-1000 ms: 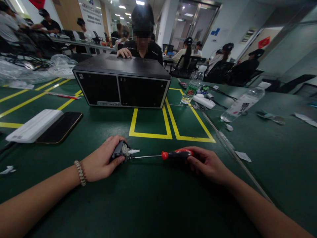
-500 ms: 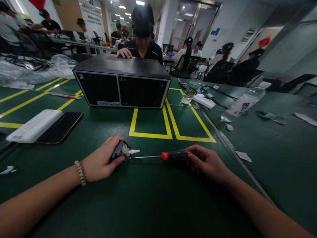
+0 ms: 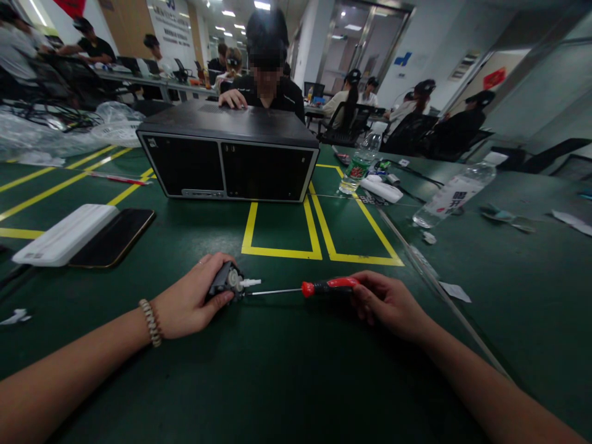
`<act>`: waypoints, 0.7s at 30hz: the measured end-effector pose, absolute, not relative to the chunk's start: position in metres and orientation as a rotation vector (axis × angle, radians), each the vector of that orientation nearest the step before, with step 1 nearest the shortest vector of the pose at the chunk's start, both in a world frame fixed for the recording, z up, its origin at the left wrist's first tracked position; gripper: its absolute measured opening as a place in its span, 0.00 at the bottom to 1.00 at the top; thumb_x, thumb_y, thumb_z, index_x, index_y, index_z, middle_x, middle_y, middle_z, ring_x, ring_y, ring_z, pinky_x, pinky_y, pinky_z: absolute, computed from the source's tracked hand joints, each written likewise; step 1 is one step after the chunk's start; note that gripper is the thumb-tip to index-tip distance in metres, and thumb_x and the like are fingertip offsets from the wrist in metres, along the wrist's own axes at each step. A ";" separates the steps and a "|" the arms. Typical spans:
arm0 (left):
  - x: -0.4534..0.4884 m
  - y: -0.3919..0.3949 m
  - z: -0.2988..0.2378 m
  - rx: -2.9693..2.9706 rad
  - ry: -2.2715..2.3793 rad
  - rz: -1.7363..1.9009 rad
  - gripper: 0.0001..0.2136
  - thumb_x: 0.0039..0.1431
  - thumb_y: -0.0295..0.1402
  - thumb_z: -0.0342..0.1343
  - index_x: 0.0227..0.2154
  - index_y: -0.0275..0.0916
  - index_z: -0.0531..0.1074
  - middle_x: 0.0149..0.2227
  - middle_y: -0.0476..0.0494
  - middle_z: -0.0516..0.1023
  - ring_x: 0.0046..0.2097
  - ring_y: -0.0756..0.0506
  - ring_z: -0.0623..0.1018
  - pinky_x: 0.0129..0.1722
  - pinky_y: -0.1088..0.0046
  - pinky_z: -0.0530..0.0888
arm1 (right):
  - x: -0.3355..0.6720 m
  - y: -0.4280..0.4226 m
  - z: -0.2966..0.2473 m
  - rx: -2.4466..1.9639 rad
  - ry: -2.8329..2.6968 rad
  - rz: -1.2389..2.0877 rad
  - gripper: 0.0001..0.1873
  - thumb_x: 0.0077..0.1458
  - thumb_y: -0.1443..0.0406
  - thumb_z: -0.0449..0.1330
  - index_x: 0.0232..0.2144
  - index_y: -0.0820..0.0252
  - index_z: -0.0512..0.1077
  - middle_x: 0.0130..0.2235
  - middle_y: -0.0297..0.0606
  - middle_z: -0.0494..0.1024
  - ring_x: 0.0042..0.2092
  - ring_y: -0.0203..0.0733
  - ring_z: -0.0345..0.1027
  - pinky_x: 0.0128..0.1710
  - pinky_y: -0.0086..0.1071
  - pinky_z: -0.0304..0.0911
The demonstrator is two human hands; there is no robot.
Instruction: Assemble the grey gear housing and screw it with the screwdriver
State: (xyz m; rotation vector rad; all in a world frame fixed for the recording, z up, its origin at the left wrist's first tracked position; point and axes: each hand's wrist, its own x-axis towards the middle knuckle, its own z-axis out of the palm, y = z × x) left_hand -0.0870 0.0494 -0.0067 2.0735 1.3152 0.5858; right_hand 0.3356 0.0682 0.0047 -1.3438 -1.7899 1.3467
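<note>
The table [image 3: 296,382] is viewed from the wearer's head, forward and down, near at lower frame, ceiling lights [image 3: 261,5] at top.

An office-like shared workroom is suggested by long desks [image 3: 134,78], black office chairs [image 3: 407,137] and seated people [image 3: 339,102]; the room is lit by ceiling lights [image 3: 262,5] and fitted with glass doors [image 3: 345,52], and the green tabletop [image 3: 296,370] is marked with yellow tape [image 3: 281,253].

Near tabletop [image 3: 296,382] between the forearms [image 3: 92,357] was open. Screwdriver [image 3: 330,286] barred the gap from left hand [image 3: 192,302] to right hand [image 3: 393,303]. Yellow-taped strip [image 3: 282,228] beyond the hands was passable up to the black case [image 3: 231,123], which blocked far centre. Phone [image 3: 113,237] and white block [image 3: 67,234] obstructed left; two bottles [image 3: 456,196], far right.
</note>
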 end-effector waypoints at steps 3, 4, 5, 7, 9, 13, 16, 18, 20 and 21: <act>-0.086 0.049 -0.007 2.074 1.321 0.606 0.19 0.66 0.37 0.56 0.57 0.43 0.64 0.52 0.37 0.73 0.48 0.35 0.76 0.50 0.49 0.74 | 0.336 0.067 0.004 -1.329 -1.803 1.334 0.22 0.68 0.52 0.64 0.56 0.59 0.74 0.34 0.38 0.80 0.27 0.38 0.74 0.21 0.29 0.71; -0.086 0.049 -0.006 2.069 1.326 0.615 0.19 0.66 0.38 0.56 0.57 0.43 0.64 0.52 0.37 0.73 0.48 0.35 0.76 0.50 0.49 0.74 | 0.335 0.066 0.004 -1.326 -1.804 1.332 0.23 0.67 0.54 0.65 0.58 0.58 0.72 0.36 0.39 0.80 0.28 0.38 0.75 0.22 0.30 0.71; -0.086 0.049 -0.006 2.066 1.328 0.613 0.19 0.66 0.38 0.56 0.57 0.43 0.64 0.52 0.37 0.74 0.48 0.35 0.76 0.49 0.49 0.75 | 0.335 0.066 0.005 -1.323 -1.804 1.331 0.24 0.66 0.56 0.66 0.60 0.57 0.71 0.37 0.39 0.81 0.29 0.39 0.75 0.22 0.30 0.72; -0.086 0.049 -0.006 2.067 1.330 0.596 0.19 0.66 0.38 0.56 0.57 0.43 0.64 0.51 0.37 0.74 0.48 0.35 0.76 0.49 0.49 0.75 | 0.334 0.064 0.007 -1.319 -1.806 1.337 0.24 0.64 0.58 0.68 0.59 0.57 0.70 0.39 0.40 0.81 0.30 0.40 0.76 0.23 0.31 0.73; -0.086 0.050 -0.006 2.081 1.325 0.585 0.18 0.67 0.37 0.56 0.57 0.43 0.64 0.51 0.37 0.74 0.49 0.35 0.75 0.50 0.48 0.75 | 0.334 0.064 0.008 -1.320 -1.812 1.337 0.22 0.64 0.58 0.68 0.56 0.58 0.72 0.37 0.39 0.81 0.30 0.40 0.76 0.23 0.30 0.73; -0.087 0.050 -0.007 2.101 1.315 0.589 0.19 0.67 0.38 0.56 0.58 0.43 0.63 0.52 0.37 0.73 0.49 0.35 0.76 0.50 0.49 0.75 | 0.334 0.066 0.006 -1.326 -1.820 1.333 0.20 0.68 0.52 0.63 0.52 0.60 0.76 0.33 0.37 0.78 0.28 0.38 0.74 0.22 0.30 0.71; -0.088 0.050 -0.006 2.096 1.319 0.578 0.19 0.67 0.38 0.56 0.58 0.43 0.63 0.52 0.37 0.74 0.49 0.35 0.76 0.50 0.50 0.75 | 0.335 0.066 0.005 -1.321 -1.801 1.338 0.22 0.68 0.53 0.63 0.58 0.58 0.73 0.35 0.38 0.79 0.29 0.39 0.75 0.22 0.30 0.71; -0.087 0.050 -0.006 2.089 1.323 0.582 0.19 0.67 0.38 0.56 0.58 0.43 0.63 0.52 0.37 0.73 0.49 0.35 0.76 0.50 0.50 0.75 | 0.335 0.065 0.005 -1.302 -1.786 1.348 0.24 0.66 0.58 0.66 0.61 0.56 0.70 0.38 0.39 0.80 0.30 0.39 0.75 0.23 0.30 0.71; -0.086 0.049 -0.005 2.079 1.324 0.583 0.19 0.67 0.38 0.56 0.58 0.43 0.63 0.52 0.37 0.73 0.49 0.35 0.76 0.49 0.50 0.74 | 0.335 0.064 0.006 -1.289 -1.777 1.360 0.23 0.65 0.61 0.67 0.59 0.55 0.70 0.39 0.39 0.81 0.31 0.40 0.76 0.23 0.30 0.72; -0.086 0.049 -0.004 2.073 1.328 0.583 0.19 0.67 0.38 0.56 0.58 0.43 0.64 0.52 0.37 0.73 0.48 0.35 0.76 0.49 0.50 0.74 | 0.335 0.064 0.006 -1.291 -1.777 1.362 0.21 0.65 0.61 0.67 0.58 0.56 0.70 0.38 0.39 0.81 0.31 0.39 0.76 0.23 0.30 0.72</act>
